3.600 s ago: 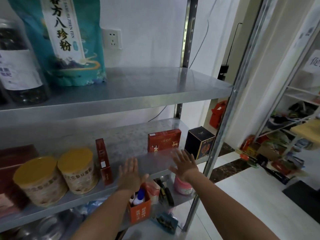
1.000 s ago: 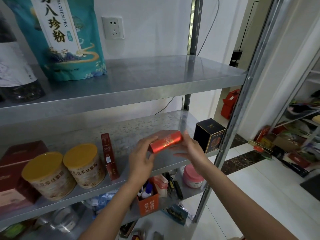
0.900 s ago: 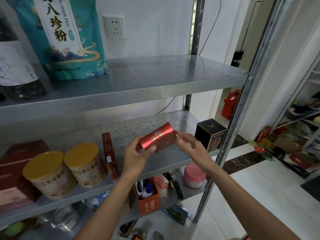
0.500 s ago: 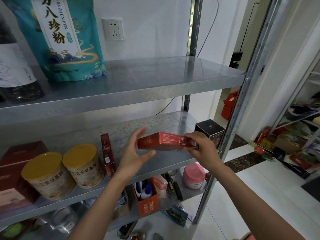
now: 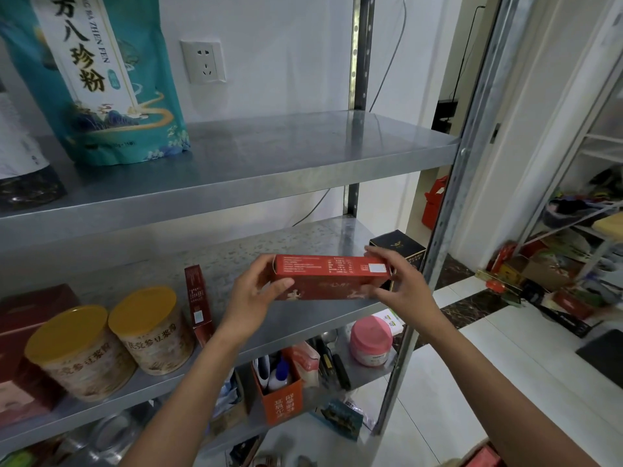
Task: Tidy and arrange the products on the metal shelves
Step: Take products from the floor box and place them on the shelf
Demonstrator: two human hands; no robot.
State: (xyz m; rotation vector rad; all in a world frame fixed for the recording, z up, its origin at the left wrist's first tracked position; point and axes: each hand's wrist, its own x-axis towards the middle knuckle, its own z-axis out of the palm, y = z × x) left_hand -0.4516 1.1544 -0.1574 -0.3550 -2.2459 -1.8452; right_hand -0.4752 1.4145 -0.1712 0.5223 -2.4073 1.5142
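Both hands hold a flat red box (image 5: 328, 276) level above the middle metal shelf (image 5: 296, 323). My left hand (image 5: 254, 299) grips its left end, thumb on the front face. My right hand (image 5: 401, 289) grips its right end. The box's printed narrow side faces up. A second, thin red box (image 5: 199, 303) stands upright on the shelf to the left, next to two yellow-lidded tubs (image 5: 148, 328). A black box (image 5: 399, 249) stands at the shelf's right end, partly hidden behind my right hand.
A teal bag (image 5: 101, 79) and a dark bottle (image 5: 23, 173) stand on the upper shelf (image 5: 320, 146). Dark red boxes (image 5: 23, 335) sit at far left. The lower shelf holds an orange carton (image 5: 281, 396) and a pink jar (image 5: 371, 337). A steel upright (image 5: 448, 203) rises at right.
I lifted the red box off the middle shelf with both hands and turned it over between them. It now lies level with its printed side up, slightly lower and further right.
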